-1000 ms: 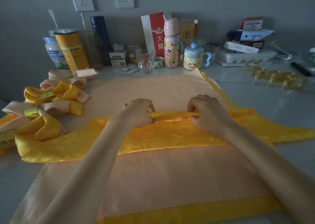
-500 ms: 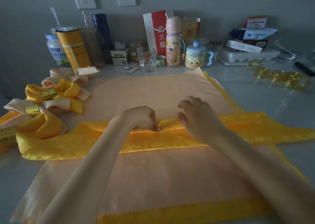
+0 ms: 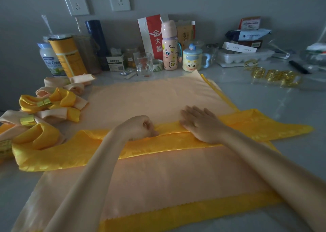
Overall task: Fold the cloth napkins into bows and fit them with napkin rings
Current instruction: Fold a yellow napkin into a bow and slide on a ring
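Clearly limp, slick cloth (best gripped along the fold): left hand [image 3: 141,127] pinches the yellow napkin [image 3: 70,152], right hand [image 3: 201,124] presses it, fingers flat.

We read "Smile" on the pink bottle [image 3: 169,45], far beyond the gap between the left grip [image 3: 139,127] and the right grip [image 3: 199,124]. Behind it, the red-and-white paper bag [image 3: 150,35] bore "金大福". Far beyond the left grip, to its left, the white jar [image 3: 48,60] showed "Full Cre", the rest hidden.
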A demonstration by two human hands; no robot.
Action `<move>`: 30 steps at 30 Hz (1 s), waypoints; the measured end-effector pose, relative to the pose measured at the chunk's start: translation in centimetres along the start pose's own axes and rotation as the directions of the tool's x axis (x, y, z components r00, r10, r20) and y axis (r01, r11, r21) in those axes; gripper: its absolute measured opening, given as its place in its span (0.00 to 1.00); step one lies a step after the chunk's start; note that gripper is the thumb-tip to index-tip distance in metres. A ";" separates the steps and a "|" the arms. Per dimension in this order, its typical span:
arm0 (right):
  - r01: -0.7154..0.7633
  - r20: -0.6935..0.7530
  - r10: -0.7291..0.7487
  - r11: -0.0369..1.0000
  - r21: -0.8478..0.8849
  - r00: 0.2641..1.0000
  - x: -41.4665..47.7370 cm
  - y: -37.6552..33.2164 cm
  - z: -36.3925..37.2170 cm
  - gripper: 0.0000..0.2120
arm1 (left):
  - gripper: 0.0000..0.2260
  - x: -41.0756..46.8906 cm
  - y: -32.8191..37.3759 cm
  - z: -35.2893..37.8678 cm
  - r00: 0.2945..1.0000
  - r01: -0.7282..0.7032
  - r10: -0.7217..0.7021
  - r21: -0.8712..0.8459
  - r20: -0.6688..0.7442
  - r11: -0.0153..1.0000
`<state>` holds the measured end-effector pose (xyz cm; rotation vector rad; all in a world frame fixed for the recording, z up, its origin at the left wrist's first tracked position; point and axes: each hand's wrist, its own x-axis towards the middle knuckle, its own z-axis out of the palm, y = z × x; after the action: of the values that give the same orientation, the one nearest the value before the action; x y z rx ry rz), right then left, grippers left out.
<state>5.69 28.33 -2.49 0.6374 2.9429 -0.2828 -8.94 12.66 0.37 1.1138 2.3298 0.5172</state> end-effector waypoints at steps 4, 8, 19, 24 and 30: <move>-0.045 -0.020 0.046 0.999 0.023 0.999 -0.6 1.7 -0.1 0.27 | 0.09 -0.4 -0.5 0.7 0.996 -0.031 0.025 -0.075 -0.083 0.997; 0.005 -0.204 0.030 0.986 0.167 0.978 -1.1 2.0 0.1 0.23 | 0.05 -0.7 -0.9 0.7 0.989 -0.033 0.011 -0.155 -0.144 0.987; 0.170 -0.403 -0.048 0.947 0.272 0.914 -2.6 1.3 -0.7 0.15 | 0.16 -1.6 0.0 1.6 0.939 0.070 0.004 0.204 -0.343 0.976; 0.203 -0.441 -0.071 0.945 0.258 0.895 -3.0 1.0 -0.8 0.10 | 0.13 -2.4 0.4 1.4 0.934 0.051 0.034 0.229 -0.355 0.972; 0.214 -0.430 -0.098 0.949 0.232 0.897 -3.6 0.2 -1.1 0.05 | 0.14 -3.1 1.1 1.2 0.938 -0.012 0.078 0.194 -0.337 0.981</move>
<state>8.94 27.30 -0.92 0.5444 3.4097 -0.6584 -5.89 10.93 0.80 1.2507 2.7077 0.5534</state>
